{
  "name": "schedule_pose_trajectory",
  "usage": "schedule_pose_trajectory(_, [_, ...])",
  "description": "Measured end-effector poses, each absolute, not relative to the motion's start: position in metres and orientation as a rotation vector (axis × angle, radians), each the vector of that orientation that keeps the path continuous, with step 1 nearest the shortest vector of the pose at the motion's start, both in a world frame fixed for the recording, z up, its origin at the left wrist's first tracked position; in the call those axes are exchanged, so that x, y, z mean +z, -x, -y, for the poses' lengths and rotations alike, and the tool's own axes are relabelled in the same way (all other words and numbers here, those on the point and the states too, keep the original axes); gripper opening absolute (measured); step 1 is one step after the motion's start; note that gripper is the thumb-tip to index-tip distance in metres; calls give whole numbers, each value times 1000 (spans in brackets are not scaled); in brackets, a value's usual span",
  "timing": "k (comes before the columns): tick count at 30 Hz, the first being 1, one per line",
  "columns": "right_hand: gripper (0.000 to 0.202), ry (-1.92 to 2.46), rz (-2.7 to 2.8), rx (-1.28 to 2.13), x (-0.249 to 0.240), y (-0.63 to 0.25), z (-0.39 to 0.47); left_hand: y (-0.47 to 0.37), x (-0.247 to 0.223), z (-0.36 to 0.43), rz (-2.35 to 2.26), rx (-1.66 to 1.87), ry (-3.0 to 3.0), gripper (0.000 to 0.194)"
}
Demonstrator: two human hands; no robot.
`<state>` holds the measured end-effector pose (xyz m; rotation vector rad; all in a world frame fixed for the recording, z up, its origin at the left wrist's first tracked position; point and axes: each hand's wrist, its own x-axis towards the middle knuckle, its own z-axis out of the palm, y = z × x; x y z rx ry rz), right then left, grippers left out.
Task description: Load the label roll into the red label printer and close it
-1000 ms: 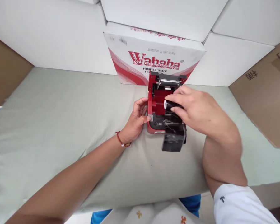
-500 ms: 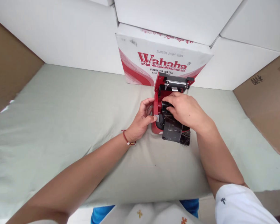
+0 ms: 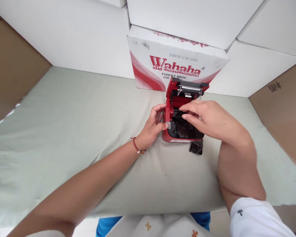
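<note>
1 head cam, aimed fwd/down, nr L hand [image 3: 152,127] + R hand [image 3: 211,118].

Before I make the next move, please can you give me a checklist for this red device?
1. Left hand holding the red device: ok, at its left side.
2. Lid raised: ok.
3. Black roll fully seated: cannot tell, partly hidden.
4. Right hand clear of the opening: not ok, fingers over it.
5. Black film end inside the front edge: not ok, it lies beyond.
</note>
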<state>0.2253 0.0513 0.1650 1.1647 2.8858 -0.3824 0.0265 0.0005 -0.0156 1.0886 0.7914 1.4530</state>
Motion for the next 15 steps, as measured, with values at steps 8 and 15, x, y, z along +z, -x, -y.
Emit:
schedule_pose_trajectory(8, [29,-803,-2935,-246,169,-256,-30,-28,-7,23,-1187,1678,-1562,47])
schedule_pose_trajectory(15, [35,-835,-2957,-359,181,-249,-31,-29,-7,37,-1018,1691,-2329,47])
